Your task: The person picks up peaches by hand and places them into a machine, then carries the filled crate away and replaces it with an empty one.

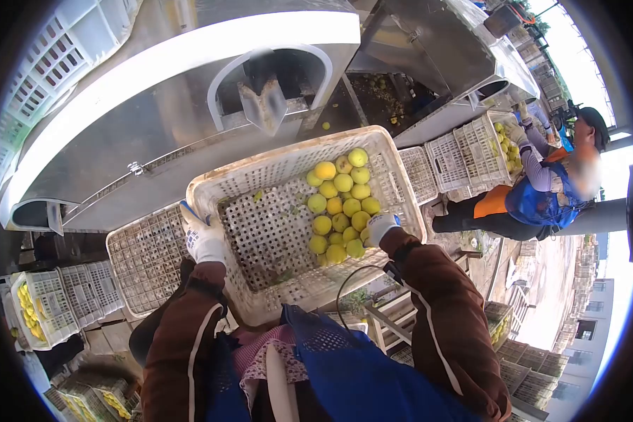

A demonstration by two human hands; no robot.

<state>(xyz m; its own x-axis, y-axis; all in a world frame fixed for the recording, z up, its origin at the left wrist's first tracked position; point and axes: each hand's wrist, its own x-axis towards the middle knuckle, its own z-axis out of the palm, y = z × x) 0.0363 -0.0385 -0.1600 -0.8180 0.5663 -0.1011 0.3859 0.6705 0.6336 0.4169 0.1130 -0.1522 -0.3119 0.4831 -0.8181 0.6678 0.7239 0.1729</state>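
A white perforated plastic crate (299, 151) lies tilted in front of me. Round yellow-green fruits (342, 183) are gathered in its right half. On the left wall, my left hand (205, 239), in a white glove with blue on it, is closed on the crate's rim. My right hand (385, 226), gloved the same way, reaches over the near side into the right near corner. It is beside the nearest fruits, with its fingertips mostly hidden. Bare holed floor and a few leaf bits show in the crate's left half.
A metal machine with an arched chute opening (264, 98) stands beyond the crate. An upturned or bare crate (148, 260) sits to the left, near crates of yellow fruit (32, 313). At right, a co-worker (541, 176) handles a fruit crate (499, 141). A wooden frame (394, 316) stands close by.
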